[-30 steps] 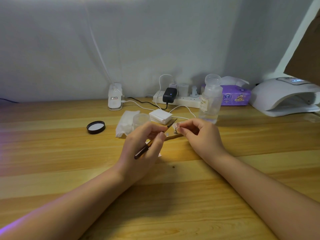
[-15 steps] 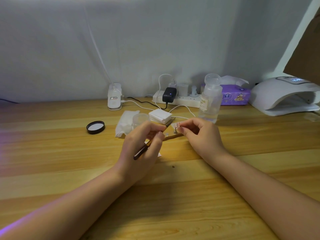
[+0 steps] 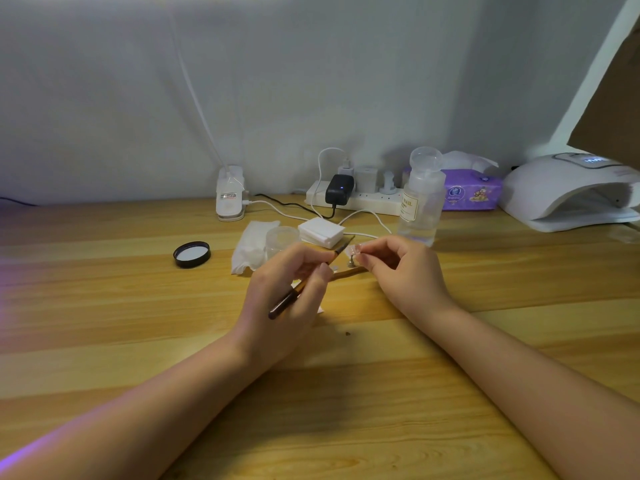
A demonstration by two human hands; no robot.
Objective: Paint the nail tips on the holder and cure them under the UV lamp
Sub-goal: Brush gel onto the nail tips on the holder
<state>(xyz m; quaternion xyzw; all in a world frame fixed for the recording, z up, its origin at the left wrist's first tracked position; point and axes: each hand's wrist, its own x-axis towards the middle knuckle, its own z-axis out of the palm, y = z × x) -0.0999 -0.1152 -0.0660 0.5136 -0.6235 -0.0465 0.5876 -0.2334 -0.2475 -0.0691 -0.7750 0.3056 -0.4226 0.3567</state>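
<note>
Holding brush (image 3: 304,284), pinching nail tip (image 3: 355,250)

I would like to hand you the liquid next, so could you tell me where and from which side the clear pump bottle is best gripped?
Grip the clear pump bottle round its straight middle, below the wide dished cap, which offers little hold. Come from the front left: the tissue pack stands behind it and the right hand lies just in front.

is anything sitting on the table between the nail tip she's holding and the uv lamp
Yes. The clear bottle stands just behind the right hand pinching the nail tip, roughly toward the UV lamp at far right. Lifting past it looks easy.
</note>
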